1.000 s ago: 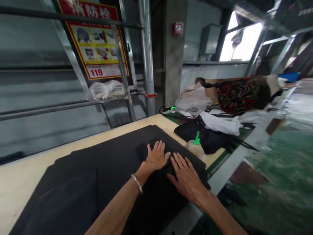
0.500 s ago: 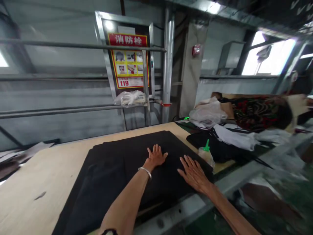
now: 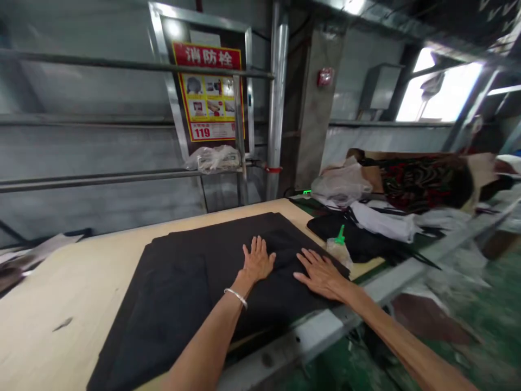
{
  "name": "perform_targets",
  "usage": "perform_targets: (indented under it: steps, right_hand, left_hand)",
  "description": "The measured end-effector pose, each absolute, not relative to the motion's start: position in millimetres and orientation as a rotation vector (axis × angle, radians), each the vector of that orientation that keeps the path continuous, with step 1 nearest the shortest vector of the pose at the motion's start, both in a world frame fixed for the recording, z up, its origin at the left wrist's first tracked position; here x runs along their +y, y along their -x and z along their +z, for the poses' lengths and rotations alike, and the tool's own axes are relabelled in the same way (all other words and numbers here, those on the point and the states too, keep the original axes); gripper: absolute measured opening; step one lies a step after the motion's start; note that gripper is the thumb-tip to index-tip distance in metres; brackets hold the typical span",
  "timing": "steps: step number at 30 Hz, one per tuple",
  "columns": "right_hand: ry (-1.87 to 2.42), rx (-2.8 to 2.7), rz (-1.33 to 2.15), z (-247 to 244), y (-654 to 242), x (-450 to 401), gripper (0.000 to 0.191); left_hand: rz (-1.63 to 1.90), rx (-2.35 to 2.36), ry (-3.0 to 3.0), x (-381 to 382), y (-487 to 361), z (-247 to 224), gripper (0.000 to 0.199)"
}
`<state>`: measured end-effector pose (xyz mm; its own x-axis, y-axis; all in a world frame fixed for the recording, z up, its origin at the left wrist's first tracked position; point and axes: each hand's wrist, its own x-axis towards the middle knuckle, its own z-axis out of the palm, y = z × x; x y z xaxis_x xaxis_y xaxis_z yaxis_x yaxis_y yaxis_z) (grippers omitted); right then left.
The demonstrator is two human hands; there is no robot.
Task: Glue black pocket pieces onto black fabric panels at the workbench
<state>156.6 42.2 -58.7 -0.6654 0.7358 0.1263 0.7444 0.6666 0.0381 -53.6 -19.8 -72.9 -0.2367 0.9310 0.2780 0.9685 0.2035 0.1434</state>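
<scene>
A large dark sheet of material (image 3: 179, 244) lies flat on the pale board (image 3: 93, 260), with a darker folded piece (image 3: 171, 309) on its left part. My left hand (image 3: 258, 260), with a silver bracelet at the wrist, rests on the sheet near its middle, fingers spread. To the right, my right hand (image 3: 321, 274) lies flat near the sheet's right side, fingers apart. Neither hand holds anything. A bottle with a green nozzle (image 3: 339, 247) stands just beyond the right hand, at the sheet's edge.
Behind the right hand are black cloth (image 3: 366, 241), white cloth (image 3: 385, 221), a plastic bag (image 3: 342, 184) and a patterned bundle (image 3: 427, 182). A metal rail (image 3: 301, 342) borders the near edge. Dark scraps (image 3: 36, 258) lie at the far left.
The view has shifted slightly. Both hands remain spread on the sheet, and slight wrinkles now show in the cloth around them.
</scene>
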Motion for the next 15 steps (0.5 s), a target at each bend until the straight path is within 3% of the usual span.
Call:
perform_targets:
  steps: [4,7,12,15]
  right_hand:
    - [1.073,-2.689,-0.254,-40.1,-116.1,61.5,0.065]
    - [0.911,-2.715,-0.125,-41.5,-68.8,74.2,0.06]
    - [1.104,-2.705,0.02,-64.6,-34.5,93.9,0.046]
    - [1.193,-2.588,-0.039,-60.0,-51.0,107.6,0.048]
  left_hand:
    - [-0.412,-2.359,1.774,-16.5,50.9,-75.7,0.065]
    - [-0.38,-2.392,1.783,-14.4,51.2,-77.4,0.064]
    - [-0.374,-2.482,1.899,-9.3,50.9,-70.6,0.057]
    - [-0.431,-2.515,1.898,-3.4,48.0,-61.7,0.056]
